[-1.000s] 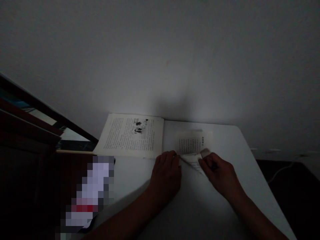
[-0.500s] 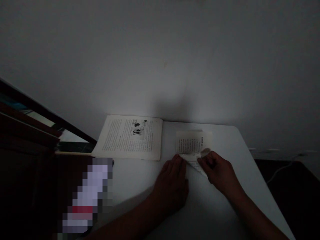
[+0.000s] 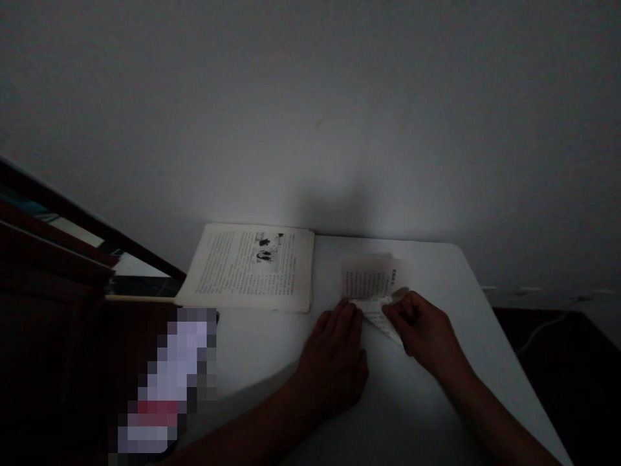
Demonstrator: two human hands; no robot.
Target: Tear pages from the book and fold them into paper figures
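Note:
A small printed sheet of paper [image 3: 365,277], partly folded, lies on the white table in front of me. Its upper part looks blurred, and a slanting folded edge shows lower down between my hands. My left hand [image 3: 334,356] rests palm down, its extended fingertips on the paper's lower left corner and its thumb lying loose on the table. At the paper's lower right, my right hand [image 3: 422,330] pinches a flap between thumb and fingers. The fingers hide part of that flap.
A stack of printed pages [image 3: 252,268] with a small drawing lies at the table's [image 3: 466,310] back left, against the wall [image 3: 310,116]. A pixelated oblong item [image 3: 165,382] is at the left edge. A pale cable [image 3: 546,330] runs at the right.
The upper part of the paper is now blurred and has shifted slightly. Both hands stay almost in place, the right one still pinching the flap. The view has moved a little.

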